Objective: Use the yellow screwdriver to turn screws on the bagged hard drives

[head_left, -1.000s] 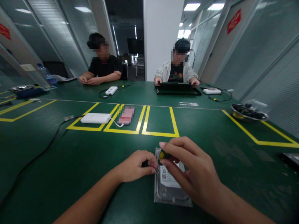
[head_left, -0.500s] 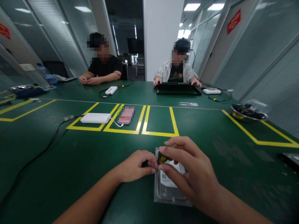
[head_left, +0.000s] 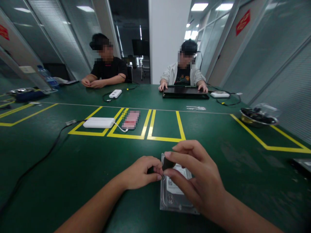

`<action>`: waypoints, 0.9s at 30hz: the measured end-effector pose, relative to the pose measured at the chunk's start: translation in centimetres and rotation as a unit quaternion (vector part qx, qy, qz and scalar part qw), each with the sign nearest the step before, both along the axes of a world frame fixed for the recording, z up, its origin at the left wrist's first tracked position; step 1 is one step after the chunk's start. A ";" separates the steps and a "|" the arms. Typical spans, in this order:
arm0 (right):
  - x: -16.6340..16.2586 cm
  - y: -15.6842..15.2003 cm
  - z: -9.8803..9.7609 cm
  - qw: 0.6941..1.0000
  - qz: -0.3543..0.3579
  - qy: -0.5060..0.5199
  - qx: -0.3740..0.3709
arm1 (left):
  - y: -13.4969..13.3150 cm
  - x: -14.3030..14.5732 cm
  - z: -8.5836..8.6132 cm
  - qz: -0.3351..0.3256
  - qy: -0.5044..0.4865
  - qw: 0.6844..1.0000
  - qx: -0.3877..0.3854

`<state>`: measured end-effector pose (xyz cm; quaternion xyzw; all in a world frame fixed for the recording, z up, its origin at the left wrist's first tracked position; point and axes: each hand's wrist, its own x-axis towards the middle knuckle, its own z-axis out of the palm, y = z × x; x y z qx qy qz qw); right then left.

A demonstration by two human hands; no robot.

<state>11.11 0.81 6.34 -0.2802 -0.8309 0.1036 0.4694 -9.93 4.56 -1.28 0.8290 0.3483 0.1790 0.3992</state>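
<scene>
A silver hard drive (head_left: 178, 202) with a white label lies on the green table, partly covered by my right hand. My right hand (head_left: 202, 179) pinches a short dark handle (head_left: 168, 163) that looks like a screwdriver's, between thumb and fingers above the drive's left part. Any shaft is hidden. My left hand (head_left: 145, 173) is closed at the drive's left edge. Its fingertips meet beside the dark handle; whatever they hold is too small or hidden to make out.
Beyond my hands, a white power bank (head_left: 99, 122) is cabled to a phone (head_left: 131, 119) within yellow tape outlines. A metal bowl of dark items (head_left: 259, 117) stands right. Two people sit opposite; one handles a black flat panel (head_left: 186, 92). A black cable (head_left: 52, 149) runs along the left.
The dark handle has turned in my right fingers, and its yellow mark no longer shows. My left hand stays put. Across the table, the person's black panel has tipped flatter.
</scene>
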 end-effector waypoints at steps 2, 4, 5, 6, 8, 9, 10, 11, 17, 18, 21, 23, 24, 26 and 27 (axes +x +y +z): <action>-0.1 0.1 0.0 1.000 0.002 0.010 -0.003 | 0.0 0.0 0.1 -0.003 -0.003 1.000 -0.004; -0.2 0.2 0.0 1.000 0.010 0.013 -0.006 | -0.1 0.0 0.1 -0.004 -0.009 1.000 -0.007; -0.2 0.2 0.0 1.000 0.016 0.013 -0.006 | -0.1 0.0 0.2 -0.002 -0.010 1.000 -0.007; -0.1 0.2 0.0 1.000 0.023 0.012 -0.007 | -0.1 0.0 0.2 0.002 -0.011 1.000 -0.008; -0.1 0.1 0.0 0.999 0.033 0.009 -0.007 | -0.1 0.0 0.2 0.007 -0.007 1.000 -0.009; -0.1 0.1 -0.1 0.999 0.031 0.008 -0.008 | -0.1 0.0 0.2 0.008 -0.004 1.000 -0.010; -0.1 0.1 -0.1 1.000 0.024 0.008 -0.009 | -0.1 0.0 0.2 0.006 -0.002 1.000 -0.011; -0.1 0.1 -0.1 1.000 0.015 0.009 -0.010 | 0.0 0.0 0.2 0.003 -0.002 1.000 -0.010; -0.4 0.3 0.1 0.999 0.016 0.032 -0.006 | 0.1 0.0 0.0 -0.011 -0.018 1.000 -0.017; -0.5 0.3 0.1 0.999 0.022 0.031 -0.007 | 0.1 0.0 0.0 -0.010 -0.015 1.000 -0.018; -0.5 0.2 0.1 0.999 0.040 0.026 -0.008 | 0.0 0.0 0.1 -0.006 -0.005 1.000 -0.020; -0.5 0.2 0.1 0.999 0.031 0.033 -0.011 | 0.0 0.0 0.2 -0.004 -0.004 1.000 -0.017; -0.5 0.2 0.1 0.999 0.025 0.037 -0.013 | 0.0 0.0 0.2 -0.003 -0.005 1.000 -0.014; -0.4 0.3 0.1 0.999 0.017 0.045 -0.017 | 0.0 0.0 0.1 -0.003 -0.009 1.000 -0.010; -0.4 0.3 0.1 0.999 0.018 0.046 -0.017 | 0.0 0.1 0.1 -0.004 -0.012 1.000 -0.010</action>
